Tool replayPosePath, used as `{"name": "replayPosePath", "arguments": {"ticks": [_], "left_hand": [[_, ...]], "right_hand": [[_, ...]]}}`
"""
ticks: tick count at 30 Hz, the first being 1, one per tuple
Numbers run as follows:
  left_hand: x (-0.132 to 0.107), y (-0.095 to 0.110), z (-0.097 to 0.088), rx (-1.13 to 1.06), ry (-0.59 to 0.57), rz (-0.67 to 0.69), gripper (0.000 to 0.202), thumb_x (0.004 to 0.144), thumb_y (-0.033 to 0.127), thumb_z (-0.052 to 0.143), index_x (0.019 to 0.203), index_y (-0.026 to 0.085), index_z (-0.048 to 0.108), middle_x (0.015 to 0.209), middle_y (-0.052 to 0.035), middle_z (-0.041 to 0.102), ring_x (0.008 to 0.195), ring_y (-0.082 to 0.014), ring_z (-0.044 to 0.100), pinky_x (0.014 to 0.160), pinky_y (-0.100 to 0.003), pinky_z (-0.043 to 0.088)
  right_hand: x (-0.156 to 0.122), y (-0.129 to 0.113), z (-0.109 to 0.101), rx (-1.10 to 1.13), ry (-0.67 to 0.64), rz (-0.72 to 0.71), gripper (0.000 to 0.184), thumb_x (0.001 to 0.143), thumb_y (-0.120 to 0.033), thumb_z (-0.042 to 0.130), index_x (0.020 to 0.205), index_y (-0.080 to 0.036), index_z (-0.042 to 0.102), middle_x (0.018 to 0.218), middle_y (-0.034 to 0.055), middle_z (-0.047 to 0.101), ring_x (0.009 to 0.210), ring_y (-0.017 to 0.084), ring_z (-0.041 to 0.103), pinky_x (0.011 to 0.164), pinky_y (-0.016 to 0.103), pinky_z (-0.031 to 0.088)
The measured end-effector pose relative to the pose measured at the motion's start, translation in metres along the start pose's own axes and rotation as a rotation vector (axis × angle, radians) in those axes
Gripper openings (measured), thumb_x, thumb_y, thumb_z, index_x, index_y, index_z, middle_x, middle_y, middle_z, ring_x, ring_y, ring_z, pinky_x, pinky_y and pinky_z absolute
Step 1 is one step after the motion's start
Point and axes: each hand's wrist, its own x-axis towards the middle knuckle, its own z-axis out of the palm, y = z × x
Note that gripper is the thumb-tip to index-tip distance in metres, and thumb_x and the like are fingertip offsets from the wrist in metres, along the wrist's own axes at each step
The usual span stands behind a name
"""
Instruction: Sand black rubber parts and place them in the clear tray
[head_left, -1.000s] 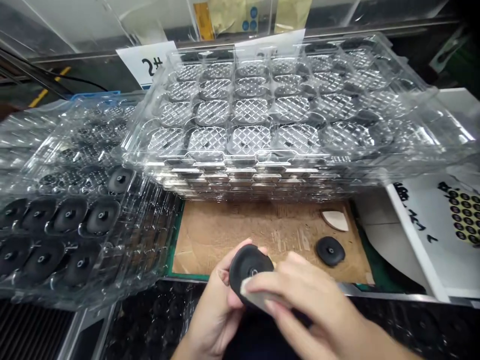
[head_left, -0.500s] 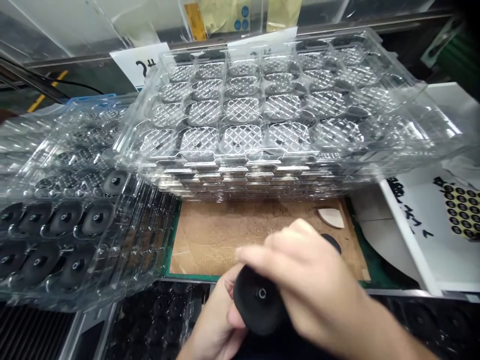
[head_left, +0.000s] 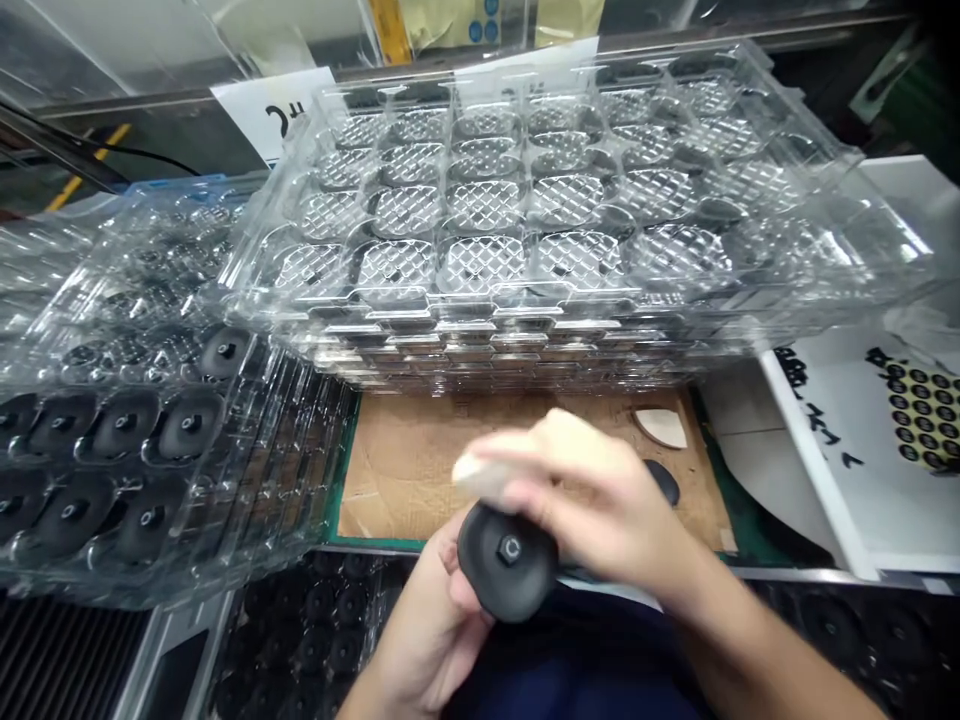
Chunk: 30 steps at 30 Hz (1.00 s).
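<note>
My left hand [head_left: 431, 610] is closed round the edge of a black round part [head_left: 501, 585], whose hollow face with a small metal ring at its centre is turned up towards me. Just above it my right hand [head_left: 592, 500], blurred by motion, pinches a pale pad [head_left: 487, 478] between thumb and fingers. The pad is close over the part's far rim; whether they touch I cannot tell. Behind the right hand a second black piece [head_left: 663, 482], partly hidden, lies on the brown cardboard [head_left: 405, 470] near a white wedge-shaped piece [head_left: 661, 428].
A tall stack of clear plastic trays [head_left: 487, 205] stands behind the cardboard. At left, more clear trays [head_left: 247, 480] hold several black round parts [head_left: 124, 425]. A white box [head_left: 840, 480] at right contains a sheet of round stickers [head_left: 926, 410]. Below lie more filled trays [head_left: 307, 630].
My right hand has shifted up and left on the part, and the pale pad in its fingers now shows. The black part has moved slightly up, its hollow face more fully in view.
</note>
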Motion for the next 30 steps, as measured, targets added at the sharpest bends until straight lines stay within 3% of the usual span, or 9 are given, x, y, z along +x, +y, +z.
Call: {"name": "replayPosePath", "arguments": {"ticks": [3,7,9,13,18,24,28,30], "left_hand": [[0.016,0.006,0.002,-0.143,-0.127,-0.055,0.063,0.052,0.042,0.082,0.11,0.025,0.067,0.11,-0.0064,0.071,0.094,-0.0249,0.068,0.079,-0.027,0.054],[0.024,0.008,-0.004,-0.194,-0.116,-0.007,0.057,0.061,0.037,0.078,0.115,0.023,0.064,0.12,-0.0093,0.066,0.104,-0.0271,0.064,0.085,-0.031,0.053],[0.025,0.008,-0.008,-0.191,-0.089,0.011,0.056,0.064,0.037,0.075,0.116,0.02,0.062,0.125,-0.011,0.062,0.11,-0.0285,0.06,0.088,-0.033,0.052],[0.026,0.009,-0.01,-0.206,0.001,0.038,0.055,0.072,0.037,0.069,0.123,0.021,0.056,0.126,-0.0109,0.062,0.111,-0.027,0.06,0.091,-0.033,0.05],[0.028,0.007,-0.009,-0.247,0.068,0.054,0.067,0.073,0.035,0.069,0.134,0.021,0.044,0.118,-0.0111,0.066,0.106,-0.0248,0.063,0.089,-0.03,0.051],[0.024,0.002,-0.005,-0.27,0.07,0.068,0.055,0.07,0.031,0.072,0.122,0.021,0.057,0.117,-0.0099,0.068,0.107,-0.0258,0.063,0.09,-0.032,0.052],[0.019,0.002,-0.004,-0.276,0.046,0.088,0.045,0.07,0.029,0.072,0.113,0.022,0.064,0.117,-0.0079,0.067,0.108,-0.0262,0.062,0.091,-0.033,0.052],[0.018,0.002,-0.005,-0.28,0.03,0.097,0.043,0.071,0.028,0.071,0.113,0.024,0.064,0.118,-0.0072,0.067,0.11,-0.0267,0.061,0.092,-0.034,0.051]], "right_hand": [[-0.013,0.048,0.003,0.123,0.098,0.399,0.031,0.092,-0.032,0.043,0.118,-0.022,0.056,0.114,0.0055,0.065,0.097,0.018,0.063,0.079,0.03,0.051],[-0.05,0.088,0.032,-0.021,0.091,0.533,0.029,0.087,-0.027,0.046,0.108,-0.018,0.064,0.103,0.0095,0.065,0.096,0.023,0.063,0.081,0.038,0.052],[-0.069,0.093,0.049,-0.121,0.122,0.571,0.031,0.087,-0.024,0.045,0.111,-0.02,0.064,0.113,0.0126,0.058,0.102,0.026,0.059,0.085,0.043,0.049],[-0.092,0.09,0.069,-0.243,0.119,0.595,0.036,0.088,-0.026,0.046,0.121,-0.02,0.058,0.129,0.0163,0.043,0.099,0.026,0.058,0.087,0.047,0.048],[-0.085,0.094,0.068,-0.323,0.066,0.558,0.041,0.085,-0.021,0.05,0.126,-0.02,0.055,0.126,0.016,0.049,0.106,0.032,0.055,0.087,0.05,0.047],[-0.059,0.105,0.059,-0.334,0.129,0.544,0.028,0.087,-0.024,0.046,0.105,-0.019,0.067,0.108,0.0139,0.06,0.095,0.03,0.061,0.085,0.045,0.047],[-0.07,0.09,0.067,-0.202,0.151,0.515,0.033,0.089,-0.03,0.045,0.117,-0.019,0.058,0.111,0.01,0.065,0.099,0.024,0.063,0.084,0.035,0.05],[-0.079,0.082,0.07,-0.123,0.129,0.497,0.027,0.089,-0.031,0.047,0.108,-0.02,0.063,0.104,0.006,0.069,0.092,0.021,0.066,0.079,0.031,0.052]]}}
